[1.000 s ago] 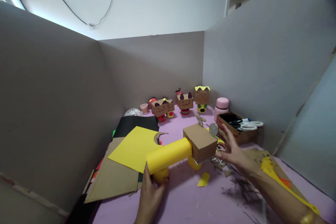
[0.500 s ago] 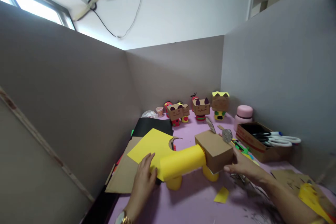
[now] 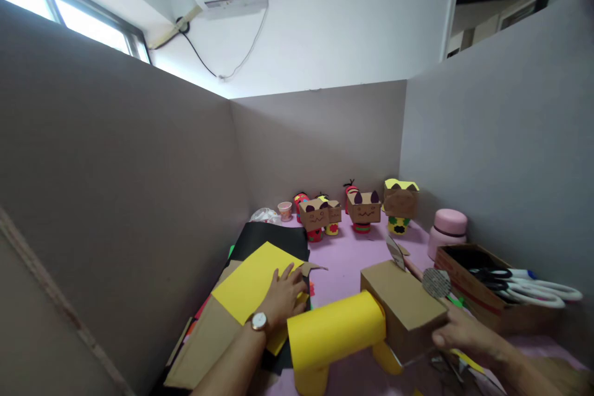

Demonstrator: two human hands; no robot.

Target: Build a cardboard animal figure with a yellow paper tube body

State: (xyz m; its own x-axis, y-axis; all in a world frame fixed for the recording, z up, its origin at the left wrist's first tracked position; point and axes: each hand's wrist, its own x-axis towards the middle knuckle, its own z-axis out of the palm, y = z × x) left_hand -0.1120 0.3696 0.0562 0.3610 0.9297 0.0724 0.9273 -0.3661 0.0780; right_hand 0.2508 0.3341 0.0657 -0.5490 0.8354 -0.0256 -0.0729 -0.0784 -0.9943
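My left hand [image 3: 284,297] lies with fingers spread on a yellow paper sheet [image 3: 248,272], near a curled dark strip [image 3: 315,267]. My right hand [image 3: 468,331] grips the near right side of a brown cardboard box head [image 3: 403,291]; part of its grip is hidden behind the box. The head has two upright rounded ears, one of them showing a grey corrugated face [image 3: 436,283]. It joins a yellow paper tube body [image 3: 336,328] standing on short yellow legs [image 3: 310,378].
Several finished box-headed animals [image 3: 364,207] stand at the back beside a paper cup [image 3: 284,210]. A pink bottle [image 3: 446,232] and a cardboard box [image 3: 482,291] with scissors [image 3: 533,288] sit right. Black sheets [image 3: 273,232] and brown cardboard [image 3: 199,340] lie left. Grey partitions enclose the table.
My left hand has left the rear end of the yellow tube and moved onto the yellow sheet. My right hand stays on the box head. The camera view has shifted.
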